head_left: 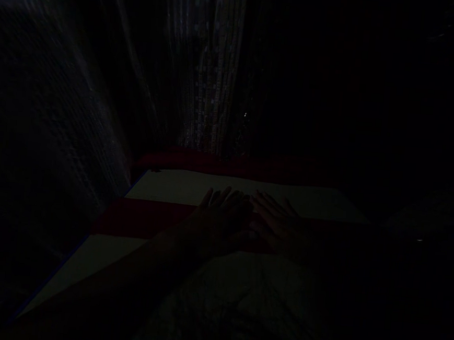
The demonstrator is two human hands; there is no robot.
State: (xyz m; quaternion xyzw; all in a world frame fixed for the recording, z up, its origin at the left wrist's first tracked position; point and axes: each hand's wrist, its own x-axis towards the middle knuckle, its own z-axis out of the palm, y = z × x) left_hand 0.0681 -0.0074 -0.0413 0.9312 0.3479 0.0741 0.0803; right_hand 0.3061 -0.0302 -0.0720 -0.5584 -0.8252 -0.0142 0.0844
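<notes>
The picture is very dark. My left hand (217,224) lies palm down with its fingers spread, reaching across a dark red band of cloth (140,218). Close beside it on the right, my right hand (279,226) rests the same way, its fingers stretched forward. Both sets of fingertips reach the pale surface (174,184) beyond the red band. I see nothing held in either hand. Nearer to me is more of the pale surface, with a blue edge (60,267) along its left side.
Along the far edge runs another strip of dark red cloth (200,161). A patterned curtain (214,85) hangs behind it, and folds of dark fabric (72,89) stand on the left. Wrinkled cloth (236,301) is in front of me. The right side is almost black.
</notes>
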